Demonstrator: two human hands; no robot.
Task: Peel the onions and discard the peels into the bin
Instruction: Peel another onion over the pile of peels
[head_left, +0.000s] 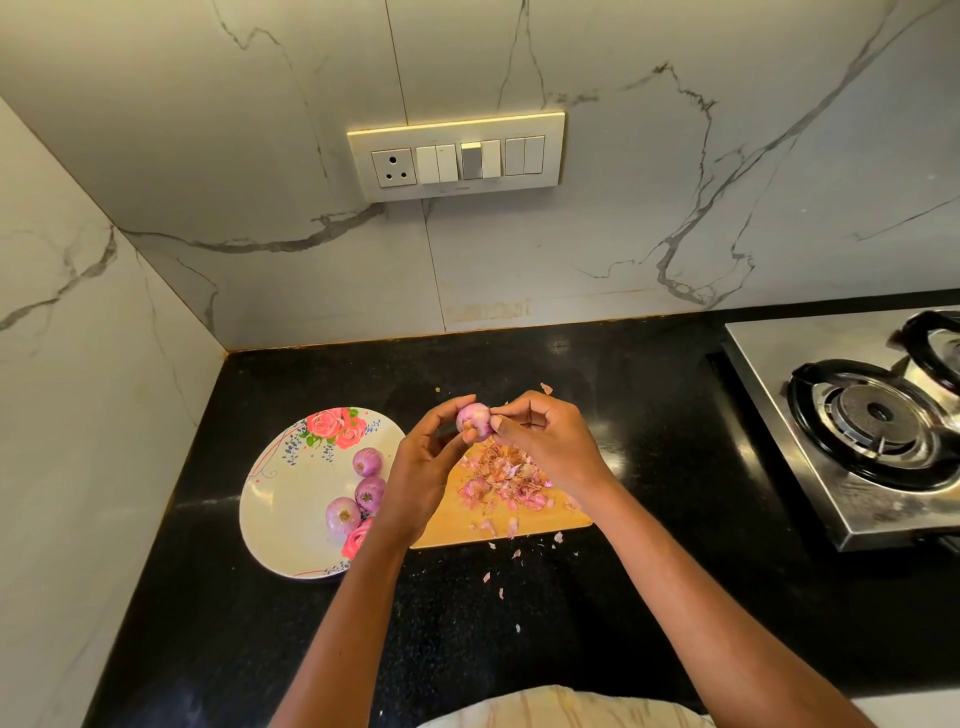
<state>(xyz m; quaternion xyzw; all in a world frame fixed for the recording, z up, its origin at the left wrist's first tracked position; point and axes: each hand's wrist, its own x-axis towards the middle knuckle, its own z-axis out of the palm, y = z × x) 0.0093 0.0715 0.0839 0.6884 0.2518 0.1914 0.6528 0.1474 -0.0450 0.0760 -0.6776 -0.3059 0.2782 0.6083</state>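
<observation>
While both hands grip one onion (474, 419), three onions (363, 488) wait.

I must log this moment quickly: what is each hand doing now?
Left hand: holds the onion in its fingertips.
Right hand: pinches a bit of skin on that onion.

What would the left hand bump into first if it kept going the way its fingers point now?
Nothing new: the left hand already grips the onion, its fingers pointing up and right. Past it, likely the right hand's fingertips, pinching the same onion; depth is hard to judge.
</observation>
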